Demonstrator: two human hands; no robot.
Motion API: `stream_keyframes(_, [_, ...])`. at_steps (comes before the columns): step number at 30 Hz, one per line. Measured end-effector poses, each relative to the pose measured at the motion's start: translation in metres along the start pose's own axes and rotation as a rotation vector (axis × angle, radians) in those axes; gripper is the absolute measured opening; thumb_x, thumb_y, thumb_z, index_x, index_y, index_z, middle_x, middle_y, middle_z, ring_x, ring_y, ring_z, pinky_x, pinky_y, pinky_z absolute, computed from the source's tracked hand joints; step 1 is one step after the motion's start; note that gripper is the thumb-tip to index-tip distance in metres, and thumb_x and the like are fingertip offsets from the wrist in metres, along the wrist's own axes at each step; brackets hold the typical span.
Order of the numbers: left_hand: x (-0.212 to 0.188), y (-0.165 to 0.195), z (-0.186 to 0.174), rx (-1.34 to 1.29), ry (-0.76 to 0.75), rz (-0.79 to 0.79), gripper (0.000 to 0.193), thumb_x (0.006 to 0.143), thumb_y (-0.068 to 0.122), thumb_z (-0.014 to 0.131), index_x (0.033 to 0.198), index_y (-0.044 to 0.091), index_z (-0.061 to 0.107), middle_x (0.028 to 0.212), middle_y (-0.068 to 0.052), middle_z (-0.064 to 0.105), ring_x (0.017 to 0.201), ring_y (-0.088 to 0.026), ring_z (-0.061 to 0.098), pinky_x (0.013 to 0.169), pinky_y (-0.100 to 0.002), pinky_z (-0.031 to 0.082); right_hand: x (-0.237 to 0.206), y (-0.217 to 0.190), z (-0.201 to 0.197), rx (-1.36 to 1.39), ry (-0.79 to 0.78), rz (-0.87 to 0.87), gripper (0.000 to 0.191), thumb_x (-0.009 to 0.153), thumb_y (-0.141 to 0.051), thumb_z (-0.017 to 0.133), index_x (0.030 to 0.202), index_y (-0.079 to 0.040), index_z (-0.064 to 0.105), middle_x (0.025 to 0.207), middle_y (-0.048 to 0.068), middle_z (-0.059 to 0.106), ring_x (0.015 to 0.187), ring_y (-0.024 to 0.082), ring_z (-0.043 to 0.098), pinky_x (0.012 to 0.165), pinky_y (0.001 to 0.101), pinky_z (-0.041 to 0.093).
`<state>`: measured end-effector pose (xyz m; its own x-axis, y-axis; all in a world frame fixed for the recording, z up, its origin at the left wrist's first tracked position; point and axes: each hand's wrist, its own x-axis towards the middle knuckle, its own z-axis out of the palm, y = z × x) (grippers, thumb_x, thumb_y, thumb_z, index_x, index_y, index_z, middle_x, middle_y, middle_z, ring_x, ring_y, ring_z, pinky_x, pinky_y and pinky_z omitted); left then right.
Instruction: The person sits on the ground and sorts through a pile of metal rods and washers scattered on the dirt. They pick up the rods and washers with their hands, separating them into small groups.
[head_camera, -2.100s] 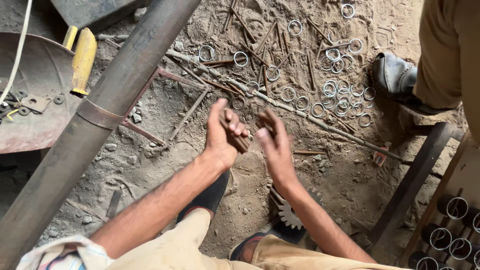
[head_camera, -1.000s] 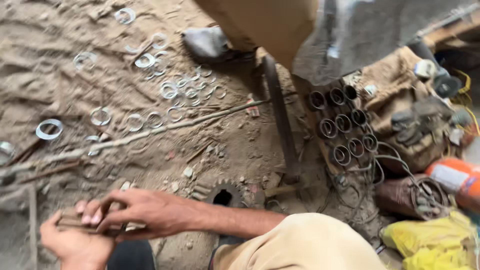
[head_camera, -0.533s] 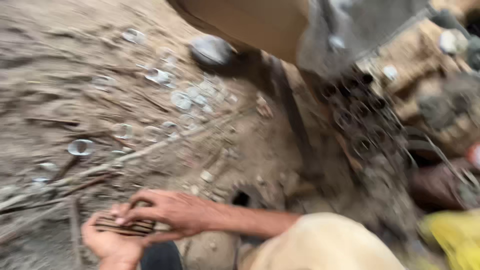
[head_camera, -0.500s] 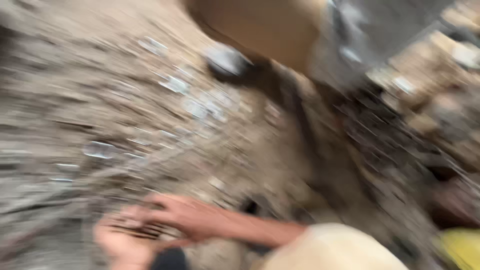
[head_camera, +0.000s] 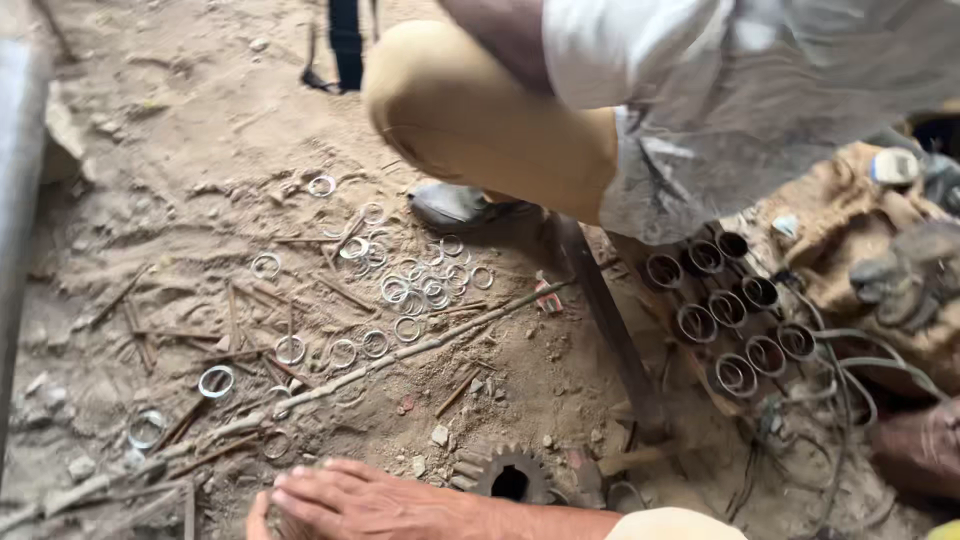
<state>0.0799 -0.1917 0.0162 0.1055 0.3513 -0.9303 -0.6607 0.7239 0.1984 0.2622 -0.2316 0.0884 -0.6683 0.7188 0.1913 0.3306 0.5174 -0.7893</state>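
My right hand (head_camera: 350, 500) lies at the bottom edge, fingers together and pointing left over sandy ground. Just left of it a sliver of my left hand (head_camera: 257, 517) shows, mostly cut off by the frame. Whatever is under the two hands is hidden below the edge. Several small metal rings (head_camera: 405, 290) lie scattered in the sand ahead, one larger ring (head_camera: 215, 381) nearer to the left. Thin rusty rods (head_camera: 235, 315) lie among them. A long thin bar (head_camera: 370, 367) runs diagonally across the ground just beyond my fingers.
Another person crouches ahead, knee (head_camera: 470, 110) and shoe (head_camera: 455, 205) near the rings. A rusty gear (head_camera: 510, 480) sits beside my forearm. Short pipe pieces (head_camera: 730, 320) stand bundled at right, by cables and dirty cloth (head_camera: 850, 230). A dark flat bar (head_camera: 610, 320) leans mid-frame; a grey pipe (head_camera: 20, 200) runs along the left edge.
The view swung right, blurred, then tilted up. My hands, seen holding a bundle of thin rods together, have slid to the bottom edge; the rods are out of sight.
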Motion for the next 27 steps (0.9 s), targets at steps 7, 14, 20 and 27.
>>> stream_keyframes(7, [-0.035, -0.01, 0.02, 0.075, 0.06, -0.046, 0.061, 0.096, 0.066, 0.031, 0.116, 0.015, 0.059, 0.114, -0.008, 0.062, 0.105, -0.032, 0.057, 0.085, -0.053, 0.045, 0.006, 0.007, 0.01, -0.014, -0.126, 0.11, 0.061, 0.109, -0.027, 0.051, 0.16, 0.0, 0.032, 0.151, 0.023, 0.046, 0.142, 0.037, 0.046, 0.125, 0.0441, 0.034])
stream_keyframes(14, [-0.019, -0.028, -0.037, 0.082, -0.267, -0.115, 0.076, 0.094, 0.077, 0.026, 0.107, 0.015, 0.066, 0.091, -0.006, 0.067, 0.082, -0.025, 0.063, 0.072, -0.045, 0.052, 0.007, 0.005, 0.022, -0.069, -0.08, 0.013, 0.126, 0.059, -0.046, 0.098, 0.157, 0.001, 0.035, 0.154, 0.024, 0.044, 0.145, 0.042, 0.042, 0.121, 0.0509, 0.035])
stream_keyframes(20, [-0.023, -0.026, -0.033, 0.117, -0.279, -0.14, 0.08, 0.093, 0.08, 0.024, 0.091, 0.011, 0.064, 0.057, -0.001, 0.048, 0.049, -0.018, 0.045, 0.049, -0.038, 0.041, 0.015, 0.0, 0.021, -0.07, -0.125, 0.061, 0.123, 0.057, -0.041, 0.097, 0.157, 0.0, 0.037, 0.151, 0.02, 0.046, 0.141, 0.039, 0.046, 0.119, 0.0516, 0.036])
stream_keyframes(27, [-0.022, -0.018, -0.034, 0.143, -0.246, -0.159, 0.08, 0.092, 0.081, 0.024, 0.09, 0.013, 0.066, 0.056, -0.002, 0.048, 0.048, -0.018, 0.044, 0.049, -0.037, 0.04, 0.02, 0.008, 0.03, -0.16, -0.144, 0.063, 0.13, 0.053, -0.049, 0.098, 0.159, -0.005, 0.038, 0.153, 0.019, 0.046, 0.143, 0.038, 0.046, 0.12, 0.0519, 0.035])
